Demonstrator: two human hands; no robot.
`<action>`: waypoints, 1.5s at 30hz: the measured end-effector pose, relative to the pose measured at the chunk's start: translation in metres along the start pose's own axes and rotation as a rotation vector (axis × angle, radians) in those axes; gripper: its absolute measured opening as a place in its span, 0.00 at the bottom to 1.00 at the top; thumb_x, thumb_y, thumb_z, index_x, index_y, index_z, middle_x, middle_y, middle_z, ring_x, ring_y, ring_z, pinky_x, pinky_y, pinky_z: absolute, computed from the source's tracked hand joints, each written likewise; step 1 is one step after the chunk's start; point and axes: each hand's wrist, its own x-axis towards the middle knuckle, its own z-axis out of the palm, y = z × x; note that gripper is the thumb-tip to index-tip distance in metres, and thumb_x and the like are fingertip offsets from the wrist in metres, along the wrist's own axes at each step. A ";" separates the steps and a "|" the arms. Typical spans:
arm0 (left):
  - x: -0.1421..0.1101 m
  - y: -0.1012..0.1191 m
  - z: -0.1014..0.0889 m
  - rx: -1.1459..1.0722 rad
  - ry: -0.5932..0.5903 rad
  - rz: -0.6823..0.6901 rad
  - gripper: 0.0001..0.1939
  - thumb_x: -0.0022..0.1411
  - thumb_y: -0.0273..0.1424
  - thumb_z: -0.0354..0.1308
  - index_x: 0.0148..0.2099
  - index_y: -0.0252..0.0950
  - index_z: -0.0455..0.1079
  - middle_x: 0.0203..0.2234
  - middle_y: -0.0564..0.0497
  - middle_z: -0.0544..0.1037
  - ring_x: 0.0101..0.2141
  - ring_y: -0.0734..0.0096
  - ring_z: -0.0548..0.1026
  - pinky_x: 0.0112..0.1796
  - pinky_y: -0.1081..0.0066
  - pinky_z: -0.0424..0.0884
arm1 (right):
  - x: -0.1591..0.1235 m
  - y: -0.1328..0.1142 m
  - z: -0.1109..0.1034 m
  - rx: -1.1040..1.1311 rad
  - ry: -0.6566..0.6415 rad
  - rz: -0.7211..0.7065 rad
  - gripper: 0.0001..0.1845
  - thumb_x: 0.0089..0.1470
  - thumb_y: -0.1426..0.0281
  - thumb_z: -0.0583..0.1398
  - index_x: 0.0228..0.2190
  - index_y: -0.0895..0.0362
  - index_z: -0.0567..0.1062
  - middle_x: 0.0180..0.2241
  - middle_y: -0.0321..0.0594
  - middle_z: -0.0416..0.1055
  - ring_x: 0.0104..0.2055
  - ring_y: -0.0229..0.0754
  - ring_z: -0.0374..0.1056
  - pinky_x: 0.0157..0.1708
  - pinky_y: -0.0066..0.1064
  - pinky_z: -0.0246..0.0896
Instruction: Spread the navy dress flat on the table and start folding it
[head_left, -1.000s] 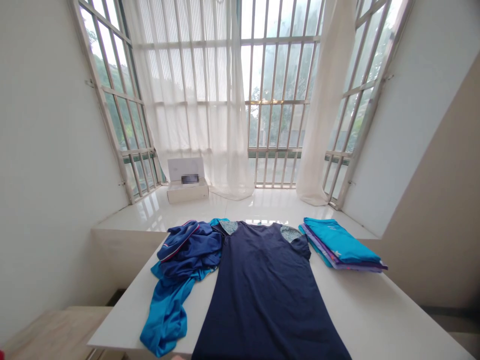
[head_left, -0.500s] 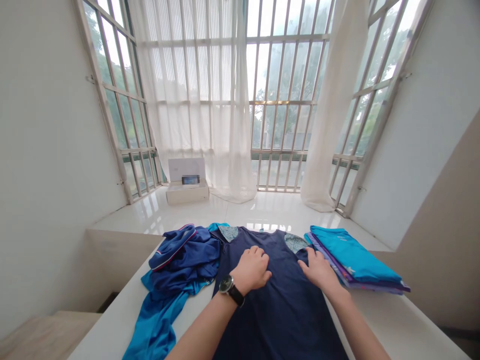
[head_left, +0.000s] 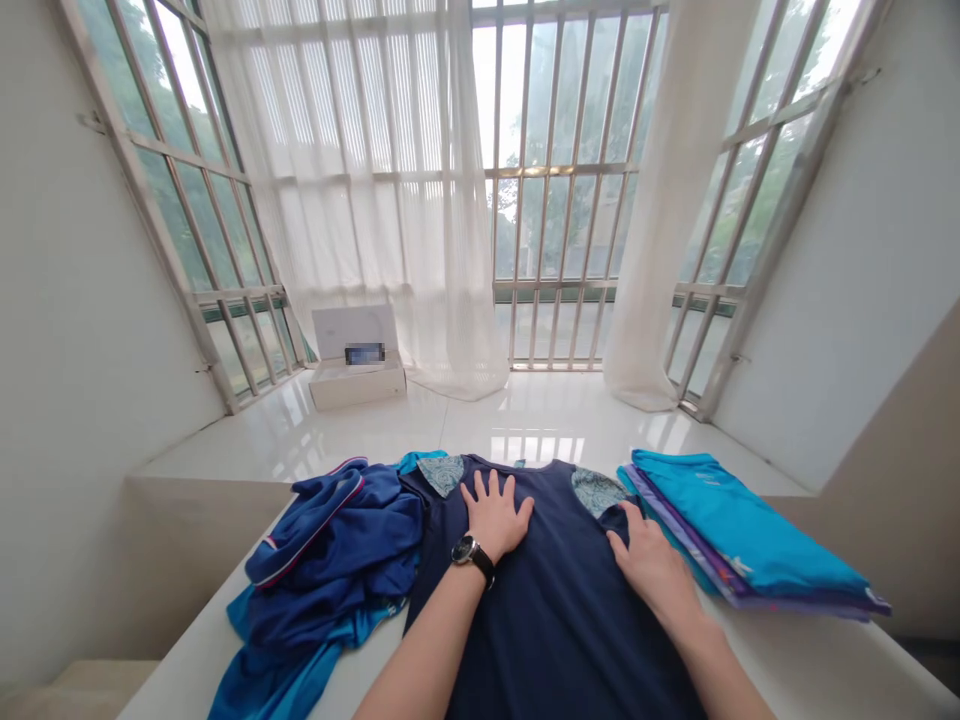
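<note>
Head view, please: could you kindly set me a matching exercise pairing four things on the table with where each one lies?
Things:
1. left hand
2. right hand
3. crumpled blue heap
4. folded stack

Places:
A. left of the navy shirt
B. flat on the shirt's chest
C. right end of the table
D. by the shirt's right sleeve

Pairs: 1-B, 2-D, 3-A, 4-C

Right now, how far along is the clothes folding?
Done: a folded stack sits at the table's right. In hand: the left hand and right hand lie flat on the navy shirt, spread out and unfolded. Left: that shirt and the crumpled blue pile.
</note>
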 end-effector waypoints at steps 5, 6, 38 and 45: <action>0.000 -0.006 0.011 -0.023 0.084 0.033 0.35 0.68 0.54 0.38 0.68 0.40 0.60 0.67 0.39 0.58 0.67 0.36 0.48 0.61 0.33 0.40 | 0.010 0.007 0.013 0.185 -0.038 -0.111 0.20 0.59 0.69 0.48 0.48 0.57 0.72 0.38 0.47 0.73 0.41 0.50 0.74 0.44 0.38 0.66; 0.001 -0.007 0.011 -0.032 0.089 0.035 0.34 0.69 0.53 0.38 0.67 0.40 0.61 0.67 0.39 0.59 0.67 0.36 0.48 0.61 0.33 0.40 | 0.012 0.009 0.016 0.209 -0.035 -0.123 0.19 0.58 0.69 0.48 0.45 0.57 0.74 0.38 0.47 0.73 0.42 0.49 0.74 0.45 0.38 0.66; -0.011 0.030 0.000 -0.181 0.045 0.382 0.37 0.59 0.33 0.49 0.69 0.26 0.52 0.63 0.34 0.63 0.63 0.47 0.57 0.64 0.46 0.47 | -0.013 -0.026 0.025 0.376 -0.042 -0.549 0.40 0.53 0.77 0.47 0.67 0.54 0.51 0.66 0.45 0.59 0.66 0.42 0.57 0.63 0.38 0.58; -0.010 0.040 -0.004 -0.284 0.065 0.357 0.47 0.58 0.31 0.51 0.73 0.31 0.31 0.50 0.38 0.74 0.49 0.52 0.72 0.57 0.51 0.61 | -0.013 -0.021 0.028 0.394 -0.042 -0.545 0.30 0.58 0.67 0.50 0.62 0.58 0.62 0.61 0.52 0.65 0.64 0.49 0.61 0.63 0.46 0.58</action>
